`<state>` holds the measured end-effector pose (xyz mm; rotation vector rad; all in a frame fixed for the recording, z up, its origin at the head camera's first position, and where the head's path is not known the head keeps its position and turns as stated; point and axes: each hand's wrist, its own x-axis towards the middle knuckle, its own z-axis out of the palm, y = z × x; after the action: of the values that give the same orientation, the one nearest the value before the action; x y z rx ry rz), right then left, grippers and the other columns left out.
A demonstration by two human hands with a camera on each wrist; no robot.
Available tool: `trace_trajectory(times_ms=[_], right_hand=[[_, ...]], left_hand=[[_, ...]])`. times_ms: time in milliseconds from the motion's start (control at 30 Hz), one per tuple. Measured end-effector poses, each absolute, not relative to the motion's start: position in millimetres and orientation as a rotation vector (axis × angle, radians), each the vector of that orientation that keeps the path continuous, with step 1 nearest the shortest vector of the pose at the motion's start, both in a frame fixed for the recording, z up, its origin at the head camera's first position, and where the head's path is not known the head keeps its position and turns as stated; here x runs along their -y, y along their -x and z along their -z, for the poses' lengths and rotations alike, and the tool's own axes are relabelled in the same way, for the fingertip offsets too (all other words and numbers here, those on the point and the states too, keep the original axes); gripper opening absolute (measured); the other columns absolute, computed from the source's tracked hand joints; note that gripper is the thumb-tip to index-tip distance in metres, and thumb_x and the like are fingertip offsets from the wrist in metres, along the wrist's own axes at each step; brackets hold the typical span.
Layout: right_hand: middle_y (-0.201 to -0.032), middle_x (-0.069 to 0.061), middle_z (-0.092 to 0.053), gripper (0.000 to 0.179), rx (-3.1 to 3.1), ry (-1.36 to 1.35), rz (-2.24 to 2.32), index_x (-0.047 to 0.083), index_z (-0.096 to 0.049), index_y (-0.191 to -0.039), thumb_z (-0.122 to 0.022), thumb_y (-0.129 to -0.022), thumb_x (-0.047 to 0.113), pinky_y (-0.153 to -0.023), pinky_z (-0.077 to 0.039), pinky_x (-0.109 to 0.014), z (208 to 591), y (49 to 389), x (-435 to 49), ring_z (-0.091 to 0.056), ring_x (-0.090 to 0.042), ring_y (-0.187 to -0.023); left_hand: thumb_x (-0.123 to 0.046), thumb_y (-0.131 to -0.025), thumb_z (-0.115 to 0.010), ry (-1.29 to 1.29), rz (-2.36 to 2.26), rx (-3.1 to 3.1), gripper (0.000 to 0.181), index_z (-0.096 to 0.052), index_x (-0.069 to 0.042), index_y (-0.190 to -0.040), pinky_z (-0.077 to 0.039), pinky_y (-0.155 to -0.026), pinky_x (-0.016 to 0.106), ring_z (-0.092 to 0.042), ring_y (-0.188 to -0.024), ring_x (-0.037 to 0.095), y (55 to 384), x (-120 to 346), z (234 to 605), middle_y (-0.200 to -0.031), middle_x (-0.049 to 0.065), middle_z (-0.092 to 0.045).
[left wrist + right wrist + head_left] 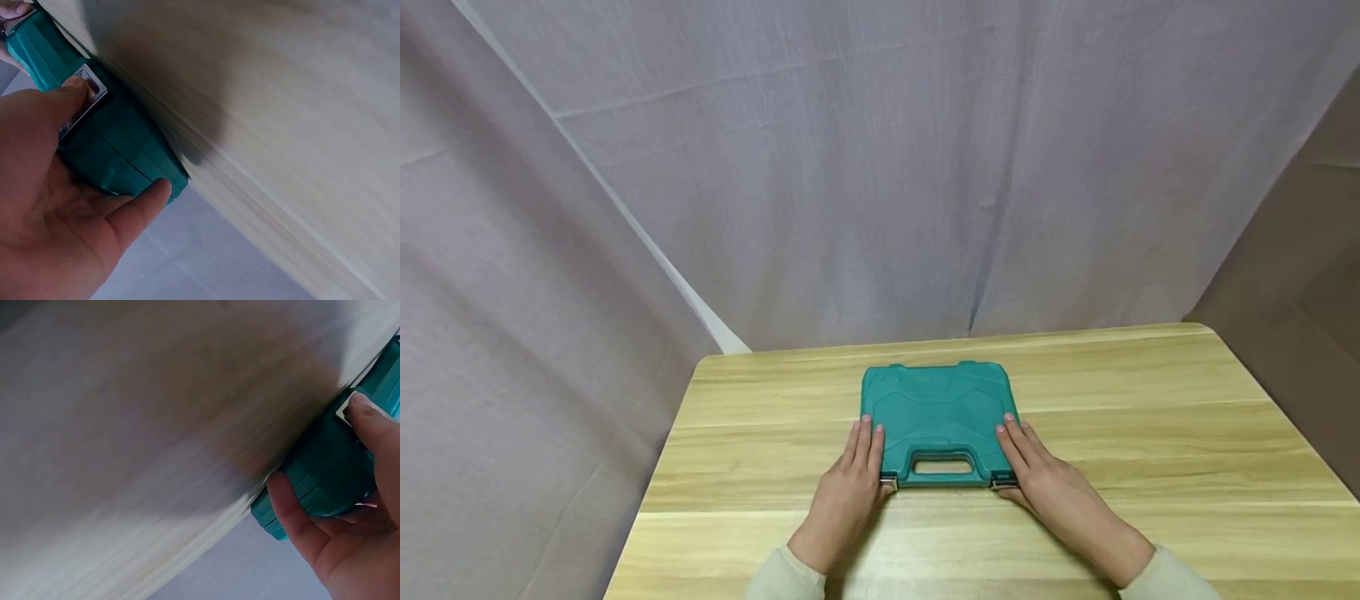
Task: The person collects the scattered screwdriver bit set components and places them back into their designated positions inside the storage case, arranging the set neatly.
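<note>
A green plastic carrying case (936, 408) lies flat and closed on the wooden table, its handle edge toward me. My left hand (844, 492) grips the front left corner, fingers over the lid and side. In the left wrist view, the left thumb presses the metal latch (94, 87). On the front right corner my right hand (1060, 496) holds the case the same way. Its thumb rests on the other latch (381, 412), which shows in the right wrist view. The inside of the case is hidden.
The light wooden table (1150, 433) stretches to both sides of the case. Grey cloth curtains (850, 183) hang behind the table and on its left. A brownish cloth (1300, 275) hangs at the right.
</note>
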<state>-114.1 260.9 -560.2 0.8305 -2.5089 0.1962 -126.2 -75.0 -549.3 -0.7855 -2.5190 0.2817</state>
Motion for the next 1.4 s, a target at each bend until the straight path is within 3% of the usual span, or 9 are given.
trace_trajectory(times_ms=[200,367,567,933,1167,1400], right_hand=[[-0.154,-0.033,-0.048,0.094,2.517,-0.834,-0.208,-0.011,-0.049,-0.149,-0.089,-0.078,0.037,-0.066,-0.062,-0.035,561,113,-261,-0.059,-0.05,-0.13],[-0.153,-0.033,-0.049,0.089,2.549,-0.828,-0.214,-0.01,-0.051,-0.148,-0.086,-0.082,0.037,-0.077,-0.062,-0.046,557,114,-260,-0.059,-0.051,-0.13],[-0.156,-0.028,-0.048,0.081,2.641,-0.786,-0.245,-0.005,-0.054,-0.149,-0.084,-0.086,0.035,-0.079,-0.06,-0.056,550,110,-260,-0.058,-0.046,-0.133],[-0.163,-0.025,-0.04,0.079,2.738,-0.71,-0.401,-0.002,-0.048,-0.156,-0.08,-0.094,0.035,-0.09,-0.059,-0.057,548,106,-258,-0.05,-0.047,-0.141],[-0.165,-0.024,-0.038,0.078,2.785,-0.662,-0.513,0.001,-0.047,-0.157,-0.079,-0.095,0.035,-0.087,-0.06,-0.056,544,105,-259,-0.046,-0.048,-0.144],[-0.167,-0.024,-0.035,0.075,2.782,-0.704,-0.518,0.001,-0.042,-0.16,-0.075,-0.099,0.031,-0.098,-0.056,-0.054,544,100,-258,-0.045,-0.05,-0.144]], left_hand=[[-0.057,-0.089,-0.076,0.751,-0.282,2.562,0.09,-0.051,0.004,-0.151,-0.057,-0.092,0.023,-0.057,-0.14,0.034,124,73,551,-0.153,0.026,-0.053],[-0.056,-0.09,-0.076,0.76,-0.272,2.563,0.089,-0.051,0.004,-0.151,-0.058,-0.088,0.022,-0.057,-0.139,0.034,124,73,549,-0.153,0.026,-0.053],[-0.055,-0.092,-0.074,0.77,-0.262,2.582,0.087,-0.051,0.005,-0.151,-0.058,-0.087,0.022,-0.056,-0.14,0.035,124,73,545,-0.153,0.027,-0.052],[-0.049,-0.093,-0.076,0.745,-0.181,2.648,0.087,-0.047,0.007,-0.153,-0.059,-0.089,0.025,-0.054,-0.141,0.037,122,70,546,-0.156,0.029,-0.048],[-0.048,-0.096,-0.074,0.726,-0.113,2.714,0.086,-0.043,0.006,-0.156,-0.058,-0.092,0.025,-0.049,-0.146,0.037,121,67,547,-0.16,0.029,-0.043],[-0.047,-0.093,-0.079,0.691,0.116,2.746,0.087,-0.045,0.002,-0.157,-0.062,-0.083,0.035,-0.052,-0.144,0.035,119,74,547,-0.162,0.024,-0.044]])
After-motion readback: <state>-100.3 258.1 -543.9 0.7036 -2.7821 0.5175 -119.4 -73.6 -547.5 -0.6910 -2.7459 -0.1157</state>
